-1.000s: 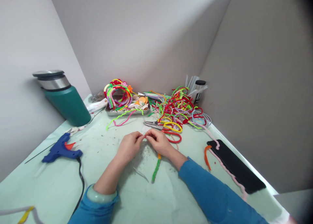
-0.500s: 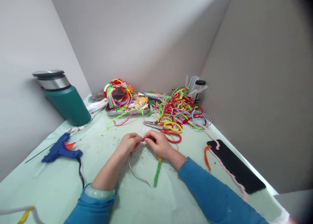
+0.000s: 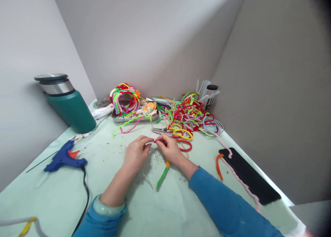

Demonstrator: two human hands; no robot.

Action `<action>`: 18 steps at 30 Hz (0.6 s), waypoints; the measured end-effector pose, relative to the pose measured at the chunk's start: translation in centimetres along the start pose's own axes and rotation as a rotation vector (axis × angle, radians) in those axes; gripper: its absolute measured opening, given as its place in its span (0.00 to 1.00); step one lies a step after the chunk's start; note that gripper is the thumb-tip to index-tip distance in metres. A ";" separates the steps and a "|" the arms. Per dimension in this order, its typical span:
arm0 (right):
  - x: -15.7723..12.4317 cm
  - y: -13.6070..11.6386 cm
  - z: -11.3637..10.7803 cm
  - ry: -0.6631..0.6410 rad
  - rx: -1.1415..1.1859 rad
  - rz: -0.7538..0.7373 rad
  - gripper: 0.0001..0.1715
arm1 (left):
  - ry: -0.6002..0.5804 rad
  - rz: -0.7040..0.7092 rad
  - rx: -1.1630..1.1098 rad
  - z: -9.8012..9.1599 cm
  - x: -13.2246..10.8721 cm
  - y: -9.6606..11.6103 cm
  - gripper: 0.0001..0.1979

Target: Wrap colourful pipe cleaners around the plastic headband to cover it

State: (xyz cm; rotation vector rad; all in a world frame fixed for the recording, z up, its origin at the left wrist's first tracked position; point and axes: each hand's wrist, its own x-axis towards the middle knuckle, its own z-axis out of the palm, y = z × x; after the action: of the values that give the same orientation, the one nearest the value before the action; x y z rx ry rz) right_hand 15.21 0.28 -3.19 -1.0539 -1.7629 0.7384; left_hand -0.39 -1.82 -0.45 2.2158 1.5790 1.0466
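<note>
My left hand (image 3: 136, 153) and my right hand (image 3: 169, 149) meet fingertip to fingertip over the middle of the pale green table (image 3: 111, 181). Both pinch a thin white band (image 3: 148, 143) with a small pink bit at its end. A green and orange pipe cleaner (image 3: 162, 175) hangs down from under my right hand onto the table. A thin pale strip (image 3: 147, 179) trails below my left hand.
A blue glue gun (image 3: 64, 158) with a black cord lies at the left. A green flask (image 3: 67, 104) stands behind it. A metal tray (image 3: 134, 117), a pile of coloured pipe cleaners (image 3: 190, 118), scissors (image 3: 165, 131) and a black pad (image 3: 249, 176) ring the hands.
My hands rose slightly and came together again. The white band swung up from its low loop. The green pipe cleaner's lower end shifted left.
</note>
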 end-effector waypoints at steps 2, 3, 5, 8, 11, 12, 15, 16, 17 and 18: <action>0.0 0.0 0.0 0.002 -0.001 0.001 0.06 | -0.007 0.008 0.015 0.1 0.0 -0.1 0.13; 0.0 0.0 0.0 0.000 -0.001 0.000 0.06 | -0.012 0.008 0.023 0.1 0.0 -0.1 0.13; -0.1 0.0 0.0 -0.005 -0.003 -0.006 0.06 | -0.021 0.007 0.036 0.1 0.0 -0.1 0.13; -0.1 -0.1 -0.1 -0.015 -0.023 -0.019 0.06 | -0.033 0.009 0.038 0.0 0.1 0.0 0.13; -0.2 -0.2 -0.1 -0.033 -0.045 -0.033 0.06 | -0.042 0.005 0.015 0.0 0.1 0.0 0.12; -0.3 -0.2 -0.2 -0.039 -0.049 -0.037 0.06 | -0.043 -0.006 0.004 0.0 0.1 0.0 0.12; -0.4 -0.4 -0.2 -0.051 -0.057 -0.050 0.06 | -0.052 -0.074 -0.027 0.0 0.2 0.1 0.11; -0.4 -0.5 -0.2 -0.052 -0.060 -0.055 0.06 | -0.059 -0.104 -0.037 0.0 0.3 0.1 0.10; -0.4 -0.6 -0.2 -0.053 -0.065 -0.060 0.06 | -0.066 -0.133 -0.048 0.1 0.3 0.1 0.10; -0.4 -0.6 -0.3 -0.053 -0.069 -0.065 0.06 | -0.073 -0.159 -0.060 0.1 0.3 0.2 0.10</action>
State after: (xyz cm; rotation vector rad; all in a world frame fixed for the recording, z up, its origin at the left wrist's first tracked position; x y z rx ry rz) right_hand 15.33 -0.39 -2.73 -1.0267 -1.8708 0.6749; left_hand -0.18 -1.58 -0.27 2.0277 1.6397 0.9442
